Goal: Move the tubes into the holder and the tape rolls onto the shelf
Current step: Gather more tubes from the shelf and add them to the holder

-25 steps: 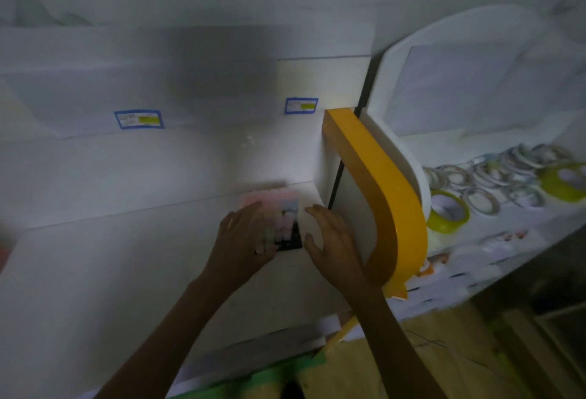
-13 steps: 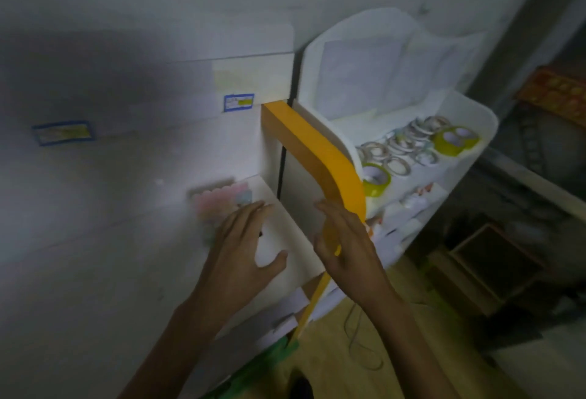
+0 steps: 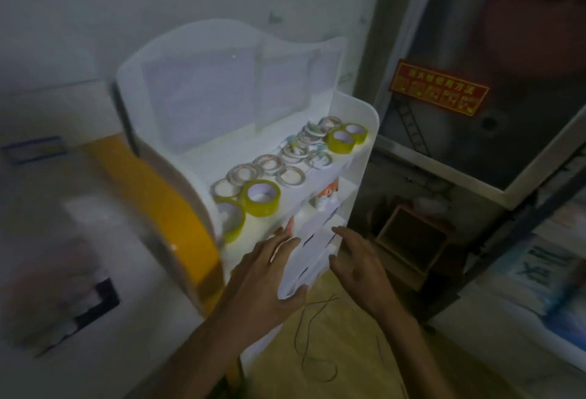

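A white shelf unit (image 3: 364, 122) fills the middle of the head view. Its top shelf carries several tape rolls: yellow-green ones (image 3: 260, 198) near the front and at the far end (image 3: 342, 141), and thin white rings (image 3: 290, 175) between them. Small white tubes or bottles (image 3: 323, 203) stand on the tier below, partly hidden. My left hand (image 3: 266, 275) reaches with straight fingers to the front of the lower white tiers (image 3: 312, 240). My right hand (image 3: 358, 259) hovers just right of that front, fingers relaxed, holding nothing.
An orange curved panel (image 3: 165, 208) borders the shelf on the left, beside a white counter (image 3: 63, 195) with a blurred dark-edged object (image 3: 95, 303). A brown box (image 3: 412, 240) sits on the floor to the right. A red sign (image 3: 439, 91) hangs on a dark door.
The view has swung right from the white counter to the shelf unit. Both hands left the pink item on the counter and moved to the front of the shelf's lower tiers.
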`<act>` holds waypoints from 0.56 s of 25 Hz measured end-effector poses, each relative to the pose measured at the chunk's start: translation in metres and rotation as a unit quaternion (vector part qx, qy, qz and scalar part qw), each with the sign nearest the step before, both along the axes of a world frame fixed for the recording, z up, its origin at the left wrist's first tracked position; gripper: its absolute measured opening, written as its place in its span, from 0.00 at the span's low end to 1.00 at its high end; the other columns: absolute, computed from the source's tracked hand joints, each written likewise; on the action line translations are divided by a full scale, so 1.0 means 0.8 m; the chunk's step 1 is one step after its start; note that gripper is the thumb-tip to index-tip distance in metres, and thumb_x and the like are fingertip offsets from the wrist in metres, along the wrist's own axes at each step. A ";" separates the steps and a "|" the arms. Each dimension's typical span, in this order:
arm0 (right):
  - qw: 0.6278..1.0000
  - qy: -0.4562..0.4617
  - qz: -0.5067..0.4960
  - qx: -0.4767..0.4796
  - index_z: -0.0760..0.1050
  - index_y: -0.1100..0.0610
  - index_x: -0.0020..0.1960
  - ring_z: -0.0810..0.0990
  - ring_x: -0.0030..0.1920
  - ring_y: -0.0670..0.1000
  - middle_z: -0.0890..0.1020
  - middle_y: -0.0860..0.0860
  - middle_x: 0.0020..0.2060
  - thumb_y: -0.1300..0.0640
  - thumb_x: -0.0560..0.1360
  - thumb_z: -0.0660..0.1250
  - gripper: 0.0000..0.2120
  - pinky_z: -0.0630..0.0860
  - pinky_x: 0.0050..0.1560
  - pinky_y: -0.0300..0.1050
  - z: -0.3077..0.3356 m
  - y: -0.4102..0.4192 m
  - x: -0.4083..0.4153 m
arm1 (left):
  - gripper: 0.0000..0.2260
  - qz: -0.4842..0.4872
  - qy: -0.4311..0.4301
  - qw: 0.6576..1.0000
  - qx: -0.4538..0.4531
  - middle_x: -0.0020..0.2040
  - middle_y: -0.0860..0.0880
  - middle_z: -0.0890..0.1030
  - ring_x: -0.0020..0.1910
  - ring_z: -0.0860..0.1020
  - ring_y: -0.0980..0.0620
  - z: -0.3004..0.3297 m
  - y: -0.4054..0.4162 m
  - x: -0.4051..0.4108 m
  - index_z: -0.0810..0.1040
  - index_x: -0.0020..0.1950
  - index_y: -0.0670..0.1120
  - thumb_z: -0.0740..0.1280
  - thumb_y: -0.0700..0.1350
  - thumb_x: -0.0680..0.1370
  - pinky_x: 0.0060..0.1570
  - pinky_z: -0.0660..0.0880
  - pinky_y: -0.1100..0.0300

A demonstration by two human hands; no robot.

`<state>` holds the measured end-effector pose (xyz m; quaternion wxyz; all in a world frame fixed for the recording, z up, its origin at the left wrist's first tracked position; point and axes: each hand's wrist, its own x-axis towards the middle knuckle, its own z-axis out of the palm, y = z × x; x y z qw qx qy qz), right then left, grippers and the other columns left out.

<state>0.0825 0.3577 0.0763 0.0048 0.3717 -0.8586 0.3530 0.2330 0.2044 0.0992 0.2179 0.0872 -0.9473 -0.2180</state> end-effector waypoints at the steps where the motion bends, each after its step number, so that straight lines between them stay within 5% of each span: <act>1: 1.000 -0.005 -0.001 0.001 0.65 0.44 0.70 0.63 0.64 0.37 0.69 0.43 0.69 0.47 0.78 0.64 0.22 0.63 0.66 0.39 -0.001 0.011 -0.028 | 0.31 0.002 -0.011 1.000 -0.002 0.71 0.56 0.67 0.67 0.67 0.56 -0.008 0.005 -0.032 0.64 0.73 0.55 0.62 0.64 0.73 0.62 0.70 0.61; 10: 0.998 -0.058 0.025 0.025 0.64 0.42 0.69 0.67 0.68 0.47 0.70 0.44 0.69 0.47 0.78 0.64 0.20 0.63 0.70 0.47 -0.022 0.051 -0.236 | 0.28 0.078 -0.059 0.995 -0.006 0.61 0.49 0.75 0.59 0.74 0.47 -0.040 0.009 -0.240 0.71 0.67 0.47 0.61 0.60 0.71 0.55 0.75 0.50; 14: 0.998 -0.044 0.050 0.025 0.65 0.46 0.70 0.65 0.68 0.44 0.69 0.44 0.69 0.49 0.78 0.64 0.21 0.58 0.67 0.39 -0.021 0.020 -0.321 | 0.30 0.118 -0.055 0.991 -0.015 0.62 0.47 0.76 0.59 0.74 0.45 -0.039 -0.011 -0.312 0.72 0.67 0.46 0.61 0.59 0.70 0.55 0.75 0.50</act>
